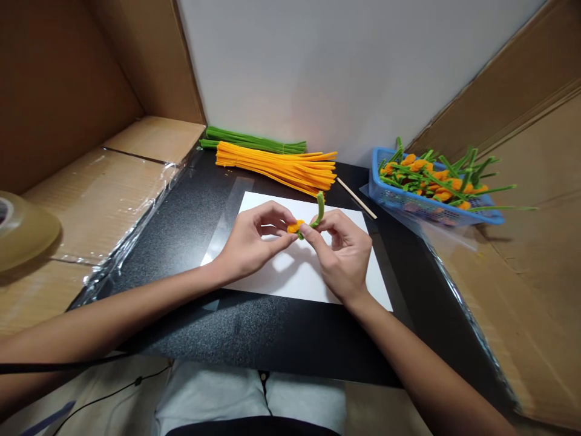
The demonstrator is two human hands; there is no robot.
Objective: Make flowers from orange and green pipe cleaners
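Observation:
Above a white sheet of paper [272, 275], both hands meet at a small pipe-cleaner flower [295, 226] with an orange head and a green stem. My left hand [256, 236] pinches the orange head between thumb and fingertips. My right hand [342, 245] grips the green pipe-cleaner stem [321, 207] close to the head; its free end bends upward past the fingers. Fingertips hide part of where the stem joins the orange piece.
A bundle of orange pipe cleaners [272, 165] lies behind the paper, with green pipe cleaners [258, 140] beyond. A thin wooden stick [357, 198] rests right of them. A blue basket [374, 172] holds several orange-and-green flowers. A tape roll [31, 233] sits on cardboard at left.

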